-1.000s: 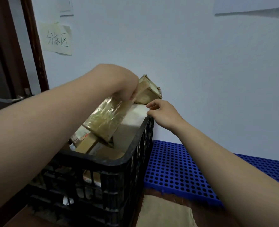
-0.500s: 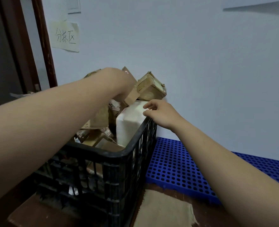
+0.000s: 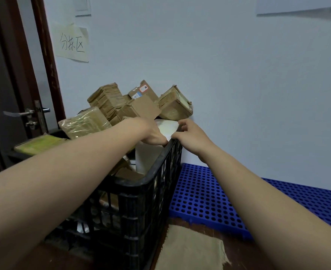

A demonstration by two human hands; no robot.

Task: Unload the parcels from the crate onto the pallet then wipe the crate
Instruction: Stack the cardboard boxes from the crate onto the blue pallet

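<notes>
A black slatted crate [image 3: 141,181] stands on the floor, piled with brown cardboard parcels [image 3: 139,108]. A white parcel [image 3: 148,158] stands upright against the crate's right wall. My left hand [image 3: 153,134] grips its top from the near side, fingers curled down over it. At the parcel's far top edge, by the crate rim, my right hand [image 3: 190,133] holds on with curled fingers. A tape-wrapped brown parcel [image 3: 84,122] lies on the pile at the left. The blue perforated pallet [image 3: 209,201] lies on the floor right of the crate with nothing on it.
A tan cloth [image 3: 190,248] lies on the floor in front of the pallet. A flat yellow-green parcel [image 3: 38,144] rests on the crate's left rim. A dark door with a metal handle [image 3: 14,113] is behind at left. The wall stands close behind the crate and pallet.
My left hand let go of the tape-wrapped parcel, which now lies on the pile at left, and came down onto the white parcel. My right hand stayed at the parcel's edge.
</notes>
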